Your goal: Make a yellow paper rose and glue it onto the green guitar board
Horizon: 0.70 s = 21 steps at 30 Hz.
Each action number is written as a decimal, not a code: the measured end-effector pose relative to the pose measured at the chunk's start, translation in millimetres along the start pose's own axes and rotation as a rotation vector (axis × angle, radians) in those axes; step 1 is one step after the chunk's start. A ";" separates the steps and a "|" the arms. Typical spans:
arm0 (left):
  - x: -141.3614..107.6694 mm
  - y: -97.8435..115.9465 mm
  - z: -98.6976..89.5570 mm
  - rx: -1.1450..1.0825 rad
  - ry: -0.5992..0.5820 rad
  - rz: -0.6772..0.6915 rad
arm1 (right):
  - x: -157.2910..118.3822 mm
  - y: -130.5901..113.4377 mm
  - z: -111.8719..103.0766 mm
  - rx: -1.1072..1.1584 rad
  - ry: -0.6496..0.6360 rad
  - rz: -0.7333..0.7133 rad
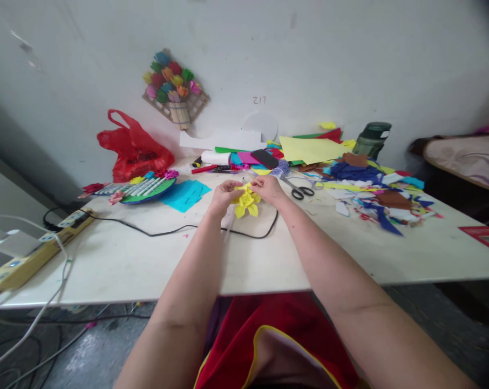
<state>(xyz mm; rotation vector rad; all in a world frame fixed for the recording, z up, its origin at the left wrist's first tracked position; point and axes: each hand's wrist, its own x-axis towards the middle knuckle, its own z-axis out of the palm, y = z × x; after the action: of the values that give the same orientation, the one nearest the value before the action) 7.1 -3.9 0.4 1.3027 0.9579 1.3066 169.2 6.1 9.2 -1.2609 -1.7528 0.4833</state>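
Between my two hands, just above the white table (pixel 264 265), is a yellow paper flower (pixel 246 204) with pointed petals. My left hand (pixel 225 194) pinches its upper left edge, fingers closed. On the upper right, my right hand (pixel 267 189) grips the flower too, its thumb and fingertips pressed together. The fingers cover the flower's top edge. To the right of my right hand lie scissors (pixel 301 192) with dark handles. A black cable (pixel 175 229) runs across the table in front of the hands.
Paper scraps (pixel 390 200) are heaped at right, with a dark green bottle (pixel 373 139) behind. Blue paper (pixel 185 195), a green board with rolled paper (pixel 147 189) and a red bag (pixel 137 148) sit left. A power strip (pixel 38 251) lies along the left edge. A phone (pixel 264 159) rests at the back.
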 end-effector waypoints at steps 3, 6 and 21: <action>1.0 -1.4 -0.2 0.014 0.016 -0.008 | -0.1 0.6 0.7 0.041 -0.002 0.002; 0.0 -0.6 0.5 0.011 0.035 -0.008 | -0.2 1.0 1.6 0.132 -0.019 -0.007; 0.6 -1.5 0.7 0.058 0.089 0.061 | 3.4 8.9 5.2 0.159 0.002 0.004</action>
<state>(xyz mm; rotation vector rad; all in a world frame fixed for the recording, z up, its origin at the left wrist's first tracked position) 8.1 -3.1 -0.9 1.3364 1.0319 1.4029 169.4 13.7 1.4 -1.1530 -1.6755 0.6113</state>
